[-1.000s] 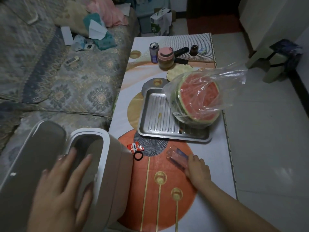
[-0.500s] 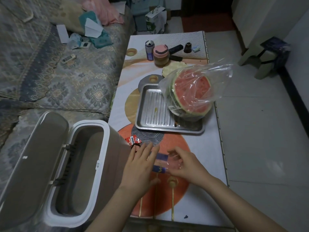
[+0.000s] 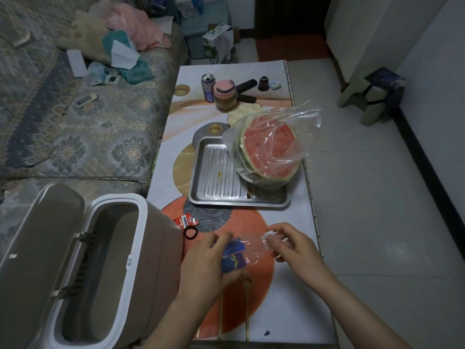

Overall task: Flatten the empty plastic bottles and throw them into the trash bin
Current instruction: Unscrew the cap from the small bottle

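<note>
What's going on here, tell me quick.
A person holds a clear plastic bottle with a blue label in both hands over the table: the left hand at the label end, the right hand at the other end. The trash bin stands open beside the left hand, and the bottle isn't in it yet.

In front of me stands a long low table with an orange-circle patterned top. To my left is a grey-blue floral quilted sofa, to my right a pale tiled floor and a white wall with a black skirting. The light is dim.
</note>
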`<action>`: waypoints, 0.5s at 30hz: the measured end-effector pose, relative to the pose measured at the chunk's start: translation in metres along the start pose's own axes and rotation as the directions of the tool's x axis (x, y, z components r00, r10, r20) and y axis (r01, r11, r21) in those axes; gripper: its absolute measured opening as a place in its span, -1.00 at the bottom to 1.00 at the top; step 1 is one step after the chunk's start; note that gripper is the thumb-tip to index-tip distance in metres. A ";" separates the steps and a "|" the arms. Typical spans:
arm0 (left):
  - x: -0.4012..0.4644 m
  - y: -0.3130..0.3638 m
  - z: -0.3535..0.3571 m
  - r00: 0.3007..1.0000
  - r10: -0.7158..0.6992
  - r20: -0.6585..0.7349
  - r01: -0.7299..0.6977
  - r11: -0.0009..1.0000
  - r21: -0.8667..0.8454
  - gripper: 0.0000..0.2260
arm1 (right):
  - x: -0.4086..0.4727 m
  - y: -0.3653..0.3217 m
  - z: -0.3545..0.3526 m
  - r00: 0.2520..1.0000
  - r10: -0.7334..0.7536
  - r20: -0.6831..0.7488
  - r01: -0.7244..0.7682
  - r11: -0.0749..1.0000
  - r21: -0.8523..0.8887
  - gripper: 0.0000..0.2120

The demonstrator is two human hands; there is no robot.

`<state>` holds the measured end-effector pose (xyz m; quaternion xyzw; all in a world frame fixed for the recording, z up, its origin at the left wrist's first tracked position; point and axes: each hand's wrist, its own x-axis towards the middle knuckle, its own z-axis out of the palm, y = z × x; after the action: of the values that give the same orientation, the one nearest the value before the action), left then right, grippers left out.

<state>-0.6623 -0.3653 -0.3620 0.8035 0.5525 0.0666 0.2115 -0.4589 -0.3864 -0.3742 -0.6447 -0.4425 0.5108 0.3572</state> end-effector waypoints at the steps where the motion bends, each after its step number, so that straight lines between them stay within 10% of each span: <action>1: 0.001 0.001 0.005 0.999 -0.016 0.029 0.017 1.000 -0.023 -0.40 | 0.001 0.003 -0.001 1.000 -0.002 -0.011 0.002 1.000 -0.003 -0.92; 11: 0.017 -0.004 0.058 0.945 -0.075 0.317 0.179 0.932 -0.315 -0.55 | 0.023 0.045 -0.023 0.991 -0.024 0.132 0.035 0.996 -0.084 -0.83; 15: 0.019 -0.008 0.066 0.954 -0.091 0.286 0.143 0.976 -0.165 -0.46 | 0.026 0.054 -0.029 0.983 0.024 0.181 -0.009 0.996 -0.085 -0.77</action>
<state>-0.6394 -0.3633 -0.4275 0.7475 0.5559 -0.0082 0.3634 -0.4168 -0.3816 -0.4260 -0.6135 -0.4890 0.5515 0.2835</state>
